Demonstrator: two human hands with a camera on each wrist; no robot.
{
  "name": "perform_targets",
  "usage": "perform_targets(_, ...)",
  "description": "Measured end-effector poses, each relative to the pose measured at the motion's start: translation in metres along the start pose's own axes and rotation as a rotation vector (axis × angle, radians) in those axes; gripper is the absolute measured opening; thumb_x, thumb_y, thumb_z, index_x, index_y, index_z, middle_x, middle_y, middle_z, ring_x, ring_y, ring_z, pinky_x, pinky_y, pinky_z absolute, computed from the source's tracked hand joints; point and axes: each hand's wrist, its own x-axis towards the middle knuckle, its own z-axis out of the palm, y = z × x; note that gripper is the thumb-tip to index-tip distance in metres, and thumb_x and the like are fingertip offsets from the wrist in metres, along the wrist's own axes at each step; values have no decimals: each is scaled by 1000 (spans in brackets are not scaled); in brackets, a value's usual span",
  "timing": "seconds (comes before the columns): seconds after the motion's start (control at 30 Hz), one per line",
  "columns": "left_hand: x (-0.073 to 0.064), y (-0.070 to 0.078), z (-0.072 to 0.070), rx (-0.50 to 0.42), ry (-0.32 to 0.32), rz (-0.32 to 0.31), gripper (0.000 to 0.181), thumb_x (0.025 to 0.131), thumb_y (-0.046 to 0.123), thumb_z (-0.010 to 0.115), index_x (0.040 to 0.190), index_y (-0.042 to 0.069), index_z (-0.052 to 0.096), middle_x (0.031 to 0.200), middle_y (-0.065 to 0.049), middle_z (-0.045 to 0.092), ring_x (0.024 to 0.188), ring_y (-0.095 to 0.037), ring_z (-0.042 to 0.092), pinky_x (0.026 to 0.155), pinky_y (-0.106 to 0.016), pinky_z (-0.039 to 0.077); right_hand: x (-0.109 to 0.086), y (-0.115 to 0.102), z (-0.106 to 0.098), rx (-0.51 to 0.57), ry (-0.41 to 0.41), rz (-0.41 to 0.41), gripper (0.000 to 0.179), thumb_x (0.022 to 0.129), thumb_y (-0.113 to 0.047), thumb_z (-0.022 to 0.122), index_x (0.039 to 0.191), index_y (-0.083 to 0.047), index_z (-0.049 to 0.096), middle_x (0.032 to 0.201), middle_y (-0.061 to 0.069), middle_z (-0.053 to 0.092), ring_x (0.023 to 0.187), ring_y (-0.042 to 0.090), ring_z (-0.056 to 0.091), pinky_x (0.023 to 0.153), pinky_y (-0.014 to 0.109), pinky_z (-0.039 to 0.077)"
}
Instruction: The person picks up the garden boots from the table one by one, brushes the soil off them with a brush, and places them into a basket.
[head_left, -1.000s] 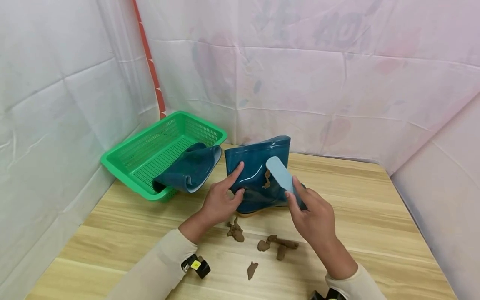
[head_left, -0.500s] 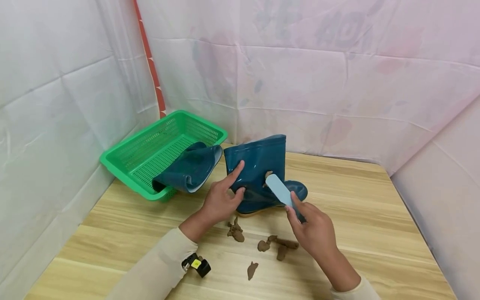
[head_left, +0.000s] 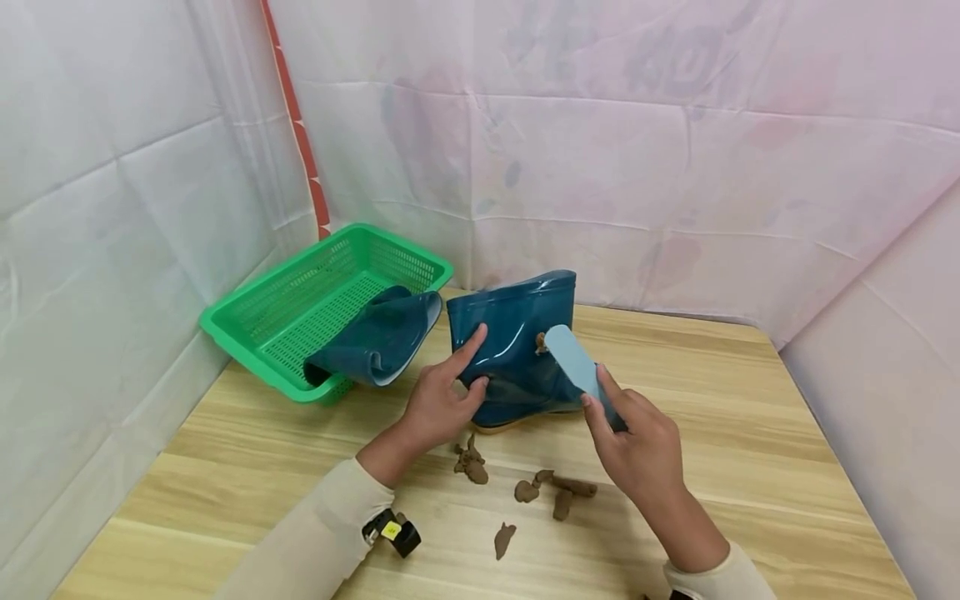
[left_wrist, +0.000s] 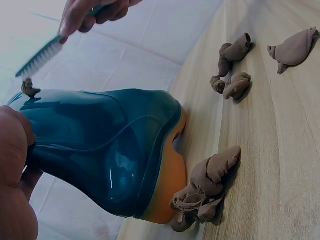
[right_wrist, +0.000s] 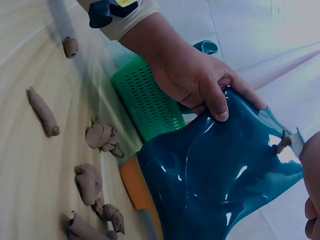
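Observation:
A teal rubber boot (head_left: 510, 325) with an orange sole (left_wrist: 170, 182) stands on the table, its toe pointing right. My left hand (head_left: 442, 400) grips the back of its shaft, thumb and index finger against the near side. In my right hand (head_left: 641, 442) is a light-blue scrubbing brush (head_left: 573, 362), held by its handle. Its white bristles (left_wrist: 42, 60) face the shaft. A small lump of brown clay (left_wrist: 30, 89) sits between bristle tips and boot, also visible as a brown clump (right_wrist: 284, 142) in the right wrist view.
A green plastic basket (head_left: 243, 354) stands at the back left, with a second teal boot (head_left: 382, 337) lying over its near edge. Several brown clay pieces (head_left: 472, 462) lie on the wooden table (head_left: 750, 467) before the boot. White cloth walls (head_left: 570, 167) enclose the back and sides.
The brush moved down the shaft over the clay, then back up and to the right. The clay patch on the boot now looks smaller and bunched. My left hand kept its hold.

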Motion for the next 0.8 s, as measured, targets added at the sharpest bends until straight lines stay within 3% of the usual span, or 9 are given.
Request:
perform_targets(0.13, 0, 0, 1, -8, -9, 2, 76, 96, -1, 68, 162, 20, 35, 82, -4, 59, 35, 0, 29, 40, -28, 36, 3, 0, 5, -63, -53, 35, 52, 80, -1, 83, 130, 3, 69, 69, 9, 63, 51, 10, 41, 43, 24, 30)
perform_targets(0.3, -1, 0, 1, -12, -14, 0, 76, 97, 1, 67, 162, 21, 33, 78, -4, 59, 34, 0, 29, 40, -28, 36, -2, 0, 8, -105, -135, 84, 49, 83, -4, 84, 129, 3, 69, 71, 10, 65, 51, 8, 40, 43, 25, 30)
perform_targets(0.37, -1, 0, 1, -9, -11, -2, 76, 98, 1, 66, 163, 21, 32, 98, -10, 69, 34, 0, 29, 40, -28, 36, -6, 1, 7, -108, -176, 97, 47, 84, -7, 83, 128, 3, 69, 75, 11, 68, 51, 7, 39, 43, 25, 31)
perform_targets(0.43, -1, 0, 1, -9, -6, -4, 76, 98, 1, 66, 163, 21, 31, 134, -15, 64, 34, -1, 30, 40, -28, 36, -12, 3, 5, -110, -216, 103, 46, 84, -8, 83, 128, 2, 70, 77, 10, 70, 51, 5, 38, 43, 24, 31)
perform_targets(0.47, -1, 0, 1, -8, -4, -2, 76, 98, 1, 66, 163, 21, 32, 144, -16, 57, 34, -1, 30, 39, -28, 36, -15, 3, 4, -109, -237, 104, 46, 84, -9, 83, 128, 1, 70, 73, 6, 68, 50, 3, 36, 43, 23, 30)
perform_targets(0.53, 0, 0, 1, -8, -1, 4, 75, 97, 0, 66, 162, 20, 33, 143, -17, 58, 34, 0, 30, 39, -28, 36, -22, 5, 0, -110, -264, 94, 45, 84, -10, 83, 127, 0, 71, 71, 0, 65, 51, 0, 32, 44, 21, 28)
perform_targets(0.6, 1, 0, 0, -11, 2, 9, 75, 97, 0, 67, 162, 20, 34, 115, -15, 69, 34, 0, 30, 39, -28, 36, -27, 7, -5, -105, -280, 80, 46, 83, -9, 83, 126, -1, 72, 70, -4, 63, 52, -2, 31, 44, 19, 26)
perform_targets(0.7, 2, 1, 1, -11, 6, 13, 76, 96, -1, 67, 161, 19, 35, 84, -7, 60, 34, 0, 29, 39, -27, 36, -30, 11, -13, -99, -275, 61, 47, 81, -7, 84, 126, -2, 73, 71, -5, 64, 52, -3, 29, 44, 17, 25)
perform_targets(0.8, 2, 1, 1, -3, 9, 12, 76, 96, -1, 67, 162, 20, 35, 83, -6, 60, 34, 0, 30, 39, -28, 36, -30, 16, -20, -115, -260, 61, 47, 80, -7, 83, 126, -2, 73, 70, -5, 63, 52, -3, 29, 44, 17, 24)
